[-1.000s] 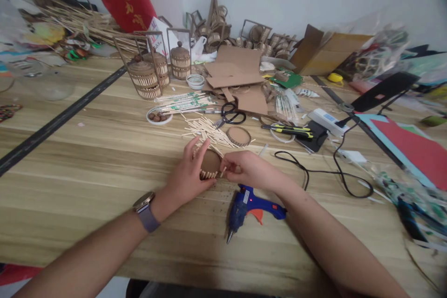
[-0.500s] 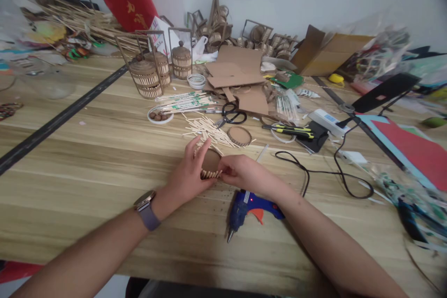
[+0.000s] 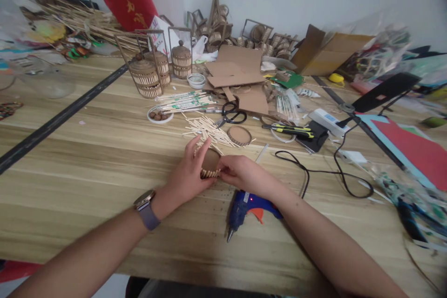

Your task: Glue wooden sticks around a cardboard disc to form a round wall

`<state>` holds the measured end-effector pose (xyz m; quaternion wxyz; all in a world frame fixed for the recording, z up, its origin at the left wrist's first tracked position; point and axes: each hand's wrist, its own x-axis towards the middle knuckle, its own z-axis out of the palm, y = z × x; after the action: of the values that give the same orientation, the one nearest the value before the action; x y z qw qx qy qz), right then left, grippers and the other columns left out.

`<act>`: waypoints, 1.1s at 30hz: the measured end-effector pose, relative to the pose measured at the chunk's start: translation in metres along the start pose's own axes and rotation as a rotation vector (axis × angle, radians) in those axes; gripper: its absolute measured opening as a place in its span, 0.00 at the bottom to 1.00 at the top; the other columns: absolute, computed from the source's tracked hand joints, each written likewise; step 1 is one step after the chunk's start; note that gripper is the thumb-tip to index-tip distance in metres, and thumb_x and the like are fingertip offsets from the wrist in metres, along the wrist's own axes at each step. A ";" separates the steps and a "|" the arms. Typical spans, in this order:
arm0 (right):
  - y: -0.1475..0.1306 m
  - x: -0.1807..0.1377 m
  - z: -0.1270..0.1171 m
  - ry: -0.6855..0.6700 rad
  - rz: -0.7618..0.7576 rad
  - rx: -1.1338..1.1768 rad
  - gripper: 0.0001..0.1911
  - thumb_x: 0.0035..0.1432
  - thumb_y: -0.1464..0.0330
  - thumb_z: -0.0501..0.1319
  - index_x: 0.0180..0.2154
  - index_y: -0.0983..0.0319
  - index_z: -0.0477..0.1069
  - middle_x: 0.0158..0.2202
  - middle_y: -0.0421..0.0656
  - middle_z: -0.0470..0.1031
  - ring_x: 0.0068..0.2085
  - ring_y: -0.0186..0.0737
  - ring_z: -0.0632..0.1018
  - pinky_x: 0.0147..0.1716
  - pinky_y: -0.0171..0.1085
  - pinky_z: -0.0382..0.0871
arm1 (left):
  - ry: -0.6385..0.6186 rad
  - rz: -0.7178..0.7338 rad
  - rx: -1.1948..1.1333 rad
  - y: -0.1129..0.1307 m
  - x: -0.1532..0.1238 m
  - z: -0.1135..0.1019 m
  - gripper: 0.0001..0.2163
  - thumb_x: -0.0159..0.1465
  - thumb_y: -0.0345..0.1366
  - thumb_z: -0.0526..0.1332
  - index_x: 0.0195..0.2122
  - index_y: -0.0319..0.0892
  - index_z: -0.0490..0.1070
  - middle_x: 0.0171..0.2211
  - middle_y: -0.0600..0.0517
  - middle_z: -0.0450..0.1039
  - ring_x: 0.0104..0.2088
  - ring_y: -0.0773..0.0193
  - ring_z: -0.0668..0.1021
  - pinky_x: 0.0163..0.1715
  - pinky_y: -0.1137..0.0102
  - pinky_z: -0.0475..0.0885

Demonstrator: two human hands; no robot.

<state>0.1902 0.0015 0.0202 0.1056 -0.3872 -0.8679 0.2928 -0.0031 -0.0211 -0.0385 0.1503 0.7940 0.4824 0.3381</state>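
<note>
A round cardboard base (image 3: 211, 162) lies on the table, with short wooden sticks (image 3: 208, 174) standing side by side along its near rim. My left hand (image 3: 186, 165) curves round its left side, thumb along the near edge and fingers at the far side. At the right rim, my right hand (image 3: 237, 170) is closed in a pinch on a short stick, mostly hidden by the fingers. Below my right wrist rests a blue hot glue gun (image 3: 239, 209), nozzle toward me and a red light lit. Loose cut sticks (image 3: 206, 128) are heaped just beyond the base.
A second round cardboard piece (image 3: 239, 135), black scissors (image 3: 232, 114) and a yellow-black cutter (image 3: 289, 130) lie farther back. Finished lidded baskets (image 3: 145, 77) stand at the back left, near stacked cardboard (image 3: 237, 67). A black cable (image 3: 324, 172) loops across the right side.
My right fingertips have shifted very slightly left along the rim. My left hand and the base hold still.
</note>
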 end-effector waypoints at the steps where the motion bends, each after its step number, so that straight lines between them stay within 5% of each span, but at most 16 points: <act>1: 0.001 0.000 0.000 0.002 -0.002 -0.001 0.06 0.56 0.78 0.60 0.31 0.63 0.70 0.27 0.38 0.73 0.27 0.33 0.70 0.29 0.30 0.58 | 0.000 0.000 -0.001 0.000 0.000 0.000 0.51 0.51 0.30 0.72 0.69 0.50 0.40 0.66 0.37 0.46 0.67 0.39 0.57 0.62 0.44 0.62; 14: -0.001 0.002 0.002 -0.019 -0.005 -0.104 0.05 0.57 0.78 0.60 0.32 0.63 0.71 0.30 0.41 0.73 0.30 0.34 0.70 0.30 0.32 0.58 | -0.029 -0.007 -0.001 -0.004 0.000 -0.002 0.50 0.51 0.33 0.74 0.69 0.49 0.42 0.66 0.36 0.47 0.67 0.38 0.57 0.62 0.43 0.62; 24: -0.008 -0.024 -0.036 0.037 0.026 -0.172 0.06 0.62 0.71 0.58 0.41 0.62 0.72 0.33 0.42 0.75 0.32 0.37 0.73 0.32 0.33 0.61 | -0.040 0.024 -0.012 -0.010 0.000 -0.008 0.54 0.48 0.35 0.77 0.69 0.52 0.41 0.66 0.37 0.48 0.68 0.41 0.56 0.64 0.43 0.58; 28: 0.002 -0.051 -0.051 -0.117 0.093 -0.230 0.11 0.65 0.63 0.56 0.31 0.61 0.70 0.28 0.41 0.72 0.28 0.36 0.69 0.28 0.34 0.57 | -0.027 0.036 0.006 -0.010 0.000 -0.009 0.58 0.44 0.41 0.79 0.69 0.50 0.41 0.66 0.36 0.48 0.68 0.37 0.55 0.64 0.41 0.57; 33: 0.015 -0.080 -0.051 -0.313 0.250 -0.147 0.12 0.56 0.60 0.66 0.34 0.60 0.68 0.31 0.40 0.73 0.31 0.38 0.71 0.29 0.33 0.57 | -0.027 0.001 0.048 -0.006 -0.001 -0.009 0.56 0.45 0.40 0.78 0.68 0.51 0.42 0.66 0.37 0.46 0.68 0.36 0.54 0.64 0.40 0.57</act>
<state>0.2744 -0.0272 0.0561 -0.0962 -0.4485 -0.8378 0.2961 -0.0133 -0.0198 -0.0361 0.1374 0.8021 0.4879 0.3158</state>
